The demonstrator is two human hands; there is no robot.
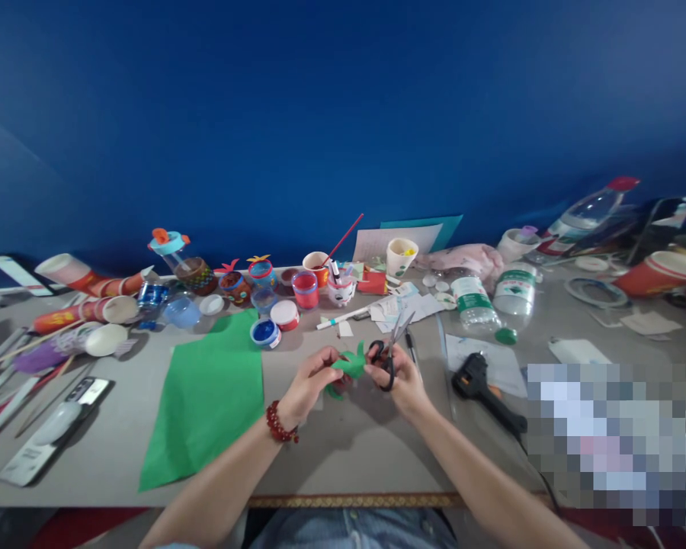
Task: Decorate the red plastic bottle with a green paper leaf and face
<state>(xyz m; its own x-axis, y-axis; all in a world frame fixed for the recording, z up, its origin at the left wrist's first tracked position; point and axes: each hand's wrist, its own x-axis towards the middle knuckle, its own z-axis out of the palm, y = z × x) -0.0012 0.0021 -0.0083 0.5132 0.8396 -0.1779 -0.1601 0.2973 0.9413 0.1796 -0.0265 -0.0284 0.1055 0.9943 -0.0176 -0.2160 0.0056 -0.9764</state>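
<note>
Ahead, blue paint [264, 330] in jar [270, 344]

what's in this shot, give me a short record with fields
left hand: holds curled green piece
right hand: holds black-handled scissors
scissor blades: slightly apart, pointing away from the person
left side: flat green sheet, white-backed phone
right side: black glue gun
beyond hands: open blue paint tub, red cup

Contents of the pixelated patch [606, 446] at lower right unreadable.
</note>
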